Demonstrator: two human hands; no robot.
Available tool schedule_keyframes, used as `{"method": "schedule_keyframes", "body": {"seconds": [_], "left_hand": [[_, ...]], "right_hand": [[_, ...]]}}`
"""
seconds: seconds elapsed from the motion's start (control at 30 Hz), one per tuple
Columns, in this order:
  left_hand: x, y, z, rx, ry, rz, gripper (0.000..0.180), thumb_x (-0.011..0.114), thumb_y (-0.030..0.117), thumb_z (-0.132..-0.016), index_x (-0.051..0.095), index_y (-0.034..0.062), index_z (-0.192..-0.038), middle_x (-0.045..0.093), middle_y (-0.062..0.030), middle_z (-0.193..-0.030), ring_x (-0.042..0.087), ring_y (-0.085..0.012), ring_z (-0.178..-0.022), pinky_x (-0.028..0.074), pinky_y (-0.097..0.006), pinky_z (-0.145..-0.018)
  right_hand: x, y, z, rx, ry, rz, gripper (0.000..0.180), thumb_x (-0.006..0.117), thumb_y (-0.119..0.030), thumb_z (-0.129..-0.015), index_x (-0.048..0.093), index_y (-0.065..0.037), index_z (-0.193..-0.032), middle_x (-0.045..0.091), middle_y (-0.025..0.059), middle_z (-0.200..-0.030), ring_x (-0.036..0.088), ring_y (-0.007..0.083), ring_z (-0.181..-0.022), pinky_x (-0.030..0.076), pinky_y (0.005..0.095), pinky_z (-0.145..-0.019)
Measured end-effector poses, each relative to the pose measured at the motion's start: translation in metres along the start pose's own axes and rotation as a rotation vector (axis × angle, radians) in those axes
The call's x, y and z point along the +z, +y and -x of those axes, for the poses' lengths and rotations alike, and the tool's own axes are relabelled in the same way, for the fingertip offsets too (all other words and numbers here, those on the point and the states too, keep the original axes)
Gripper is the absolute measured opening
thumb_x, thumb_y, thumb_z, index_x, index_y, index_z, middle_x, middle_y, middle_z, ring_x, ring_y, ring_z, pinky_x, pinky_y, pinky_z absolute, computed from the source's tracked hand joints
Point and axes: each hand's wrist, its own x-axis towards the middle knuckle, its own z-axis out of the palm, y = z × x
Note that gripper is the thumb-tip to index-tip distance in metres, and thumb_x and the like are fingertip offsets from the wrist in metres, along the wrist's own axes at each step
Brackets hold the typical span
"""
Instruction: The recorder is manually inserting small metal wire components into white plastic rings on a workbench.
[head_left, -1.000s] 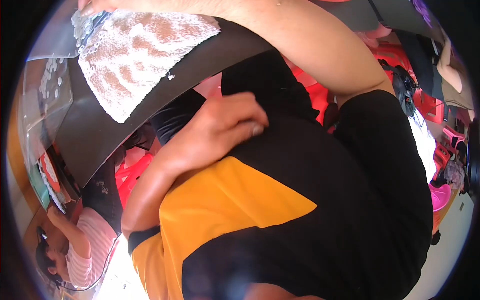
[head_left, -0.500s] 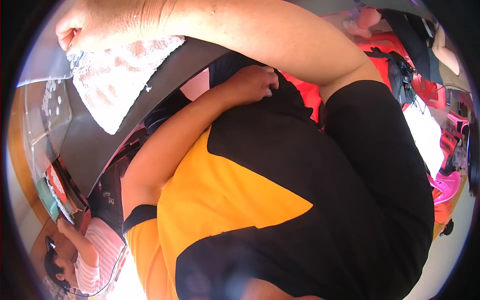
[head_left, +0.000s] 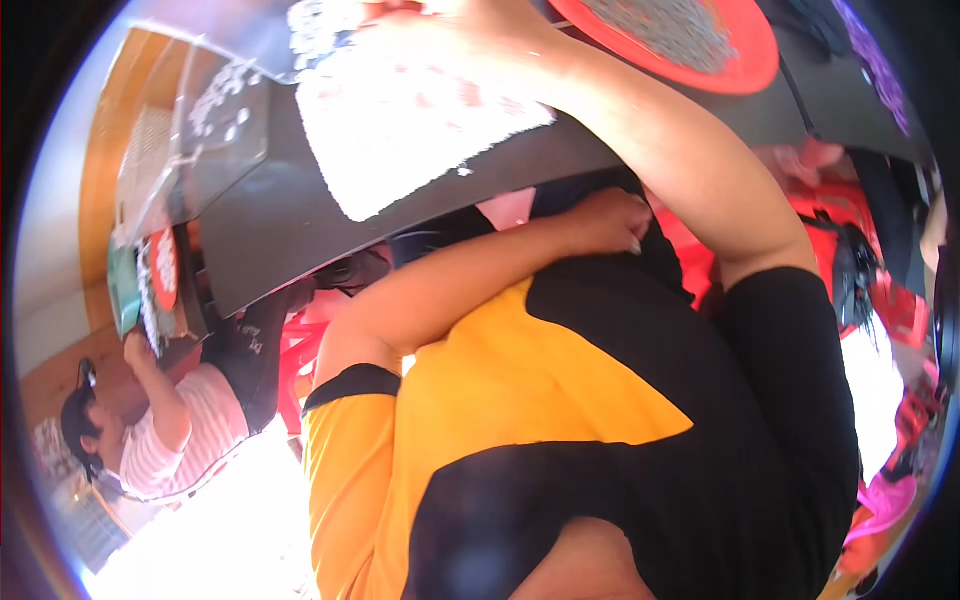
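White fluffy cloth (head_left: 385, 155): 11 o'clock, on tabletop (head_left: 260, 240).
Right hand (head_left: 430, 35): 12 o'clock, over cloth; finger grip cannot be told.
Left hand (head_left: 608, 222): 2 o'clock, fingers curled inward.

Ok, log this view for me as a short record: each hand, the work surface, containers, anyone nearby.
Right hand: at the top edge, over a white textured cloth; glare hides its grip
Left hand: in front of the torso, off the table; whether it holds anything is unclear
Surface: dark table, cloth lying on it
Containers: clear plastic one left of the cloth, pale pieces showing through; red plate at upper right, grey bits on it
Nearby: a person in a striped top, lower left
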Motion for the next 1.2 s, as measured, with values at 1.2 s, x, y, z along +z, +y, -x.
{"method": "schedule_keyframes", "body": {"seconds": [1.2], "left_hand": [[-0.266, 0.056, 0.127, -0.233, 0.766, -0.743, 0.013, 0.073, 0.003, -0.072, 0.070, 0.0059, -0.084, 0.060, -0.0039, -0.077, 0.058, -0.0189, -0.077, 0.048, -0.030, -0.070]], "right_hand": [[-0.006, 0.004, -0.003, 0.714, -0.062, -0.222, 0.003, 0.065, -0.003, -0.084, 0.064, 0.000, -0.087, 0.057, -0.0018, -0.068, 0.049, 0.0048, -0.059, 0.039, 0.0198, -0.053]]}}
